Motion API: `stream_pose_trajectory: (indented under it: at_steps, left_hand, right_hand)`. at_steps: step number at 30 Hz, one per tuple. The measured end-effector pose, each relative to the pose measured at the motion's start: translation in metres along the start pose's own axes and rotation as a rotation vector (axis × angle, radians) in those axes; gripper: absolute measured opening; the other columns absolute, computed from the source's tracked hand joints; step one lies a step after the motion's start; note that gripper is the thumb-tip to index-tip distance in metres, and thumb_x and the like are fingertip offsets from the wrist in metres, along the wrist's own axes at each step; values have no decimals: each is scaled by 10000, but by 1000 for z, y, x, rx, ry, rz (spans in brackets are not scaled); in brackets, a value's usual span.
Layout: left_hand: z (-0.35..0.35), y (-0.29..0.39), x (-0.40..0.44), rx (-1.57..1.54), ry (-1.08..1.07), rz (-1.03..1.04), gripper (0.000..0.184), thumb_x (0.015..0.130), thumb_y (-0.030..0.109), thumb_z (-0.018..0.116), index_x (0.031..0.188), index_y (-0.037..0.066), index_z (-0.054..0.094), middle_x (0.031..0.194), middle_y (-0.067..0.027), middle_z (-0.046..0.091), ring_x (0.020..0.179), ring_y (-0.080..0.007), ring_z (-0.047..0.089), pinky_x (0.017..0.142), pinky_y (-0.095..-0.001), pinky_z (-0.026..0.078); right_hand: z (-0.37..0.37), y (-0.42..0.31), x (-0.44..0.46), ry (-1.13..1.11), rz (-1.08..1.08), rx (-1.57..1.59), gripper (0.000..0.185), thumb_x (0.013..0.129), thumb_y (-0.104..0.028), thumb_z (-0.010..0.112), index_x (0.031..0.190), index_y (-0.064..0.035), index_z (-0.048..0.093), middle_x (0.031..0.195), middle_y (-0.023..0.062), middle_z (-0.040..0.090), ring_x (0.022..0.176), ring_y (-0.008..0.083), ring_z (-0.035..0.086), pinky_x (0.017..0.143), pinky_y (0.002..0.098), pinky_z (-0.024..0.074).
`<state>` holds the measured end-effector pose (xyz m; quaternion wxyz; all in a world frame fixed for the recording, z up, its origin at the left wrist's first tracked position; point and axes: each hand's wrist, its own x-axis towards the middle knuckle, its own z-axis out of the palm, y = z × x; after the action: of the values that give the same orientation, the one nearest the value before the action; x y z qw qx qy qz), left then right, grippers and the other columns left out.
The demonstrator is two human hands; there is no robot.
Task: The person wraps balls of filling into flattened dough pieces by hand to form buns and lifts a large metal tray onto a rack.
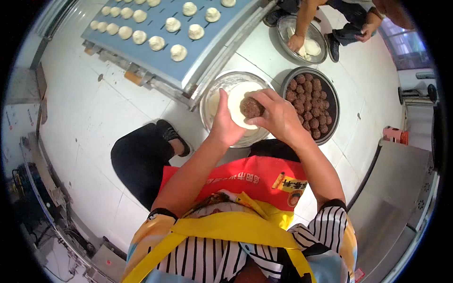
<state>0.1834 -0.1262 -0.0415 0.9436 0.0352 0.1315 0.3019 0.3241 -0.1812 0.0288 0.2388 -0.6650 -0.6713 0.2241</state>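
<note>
My left hand (225, 123) holds a flat round dough wrapper (236, 104), its thumb pointing up along the near side. In my right hand (277, 117) is a dark brown filling ball (251, 108), gripped by the fingers and thumb and resting against the wrapper. Both hands are over a metal basin (207, 106) dusted with flour. To the right of my right hand stands a dark round tub (336, 111) with many similar brown balls (309, 101).
A blue conveyor belt (155, 61) at upper left carries rows of white dough balls (178, 53). At upper right, another person's hand (296, 43) reaches into a metal bowl (282, 30) of dough (311, 47). A steel cabinet (391, 188) stands at right.
</note>
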Motion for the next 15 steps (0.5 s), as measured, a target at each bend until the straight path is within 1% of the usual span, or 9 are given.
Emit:
stream_pose_trajectory:
  at_steps: [1,2,5,6,7,9,13,14,15]
  left_hand:
    - [-1,3,-9,27,-10,4,705,934,608,271,1344,45,381,1322,-142,461,1237,-292,440,1048,-454,346]
    - [-3,6,-17,15,46,14,577,955,494,382,1322,48,400,1277,-133,492,1196,-280,474,1035,-454,364]
    - [-9,13,-34,172,1,111,435,936,285,518,1295,60,420,1222,-125,521,1141,-260,514,1007,-443,403]
    - [-3,15,-40,222,9,209,427,876,85,585,1275,73,433,1179,-121,535,1089,-251,546,939,-421,470]
    - [8,19,-45,313,106,198,432,853,13,592,1255,78,445,1159,-121,538,1058,-256,560,876,-396,515]
    - [15,25,-61,410,194,165,460,854,8,588,1279,65,421,1154,-123,541,1055,-269,564,856,-394,529]
    - [16,38,-89,161,66,107,449,848,8,589,1272,29,442,1179,-98,548,1056,-221,573,926,-379,478]
    - [21,39,-98,155,56,100,459,844,37,613,1270,32,445,1191,-100,546,1071,-220,570,944,-382,468]
    - [19,38,-102,191,22,91,461,841,38,617,1269,34,446,1191,-99,547,1075,-217,568,940,-380,470]
  right_hand:
    - [3,-9,-2,3,-14,4,500,664,-207,774,1109,-101,572,1027,135,582,898,366,601,750,425,494]
    - [5,-17,-1,15,-37,3,496,665,-197,773,1108,-101,572,1023,135,582,893,367,601,750,426,493]
    - [9,-41,1,141,-130,-20,491,671,-213,769,1106,-103,570,1004,120,587,884,347,602,739,405,497]
    - [16,-51,-3,141,-118,-81,501,674,-233,767,1115,-105,568,1017,112,589,884,340,603,740,401,499]
    - [20,-60,-6,145,-105,-142,511,676,-253,766,1123,-107,567,1030,103,591,885,333,604,740,396,500]
    - [15,-66,-6,92,-208,-98,551,684,-295,761,1163,-117,555,1062,89,593,874,333,606,739,393,501]
    - [8,-44,-4,193,142,275,339,797,-245,701,1069,-61,622,917,79,625,714,210,600,651,310,493]
    - [5,-43,-1,114,336,519,226,853,-193,648,975,-4,646,770,55,607,589,127,535,544,259,454]
    - [8,-38,-1,15,391,649,214,860,-183,642,961,6,644,740,47,596,563,117,522,518,251,439]
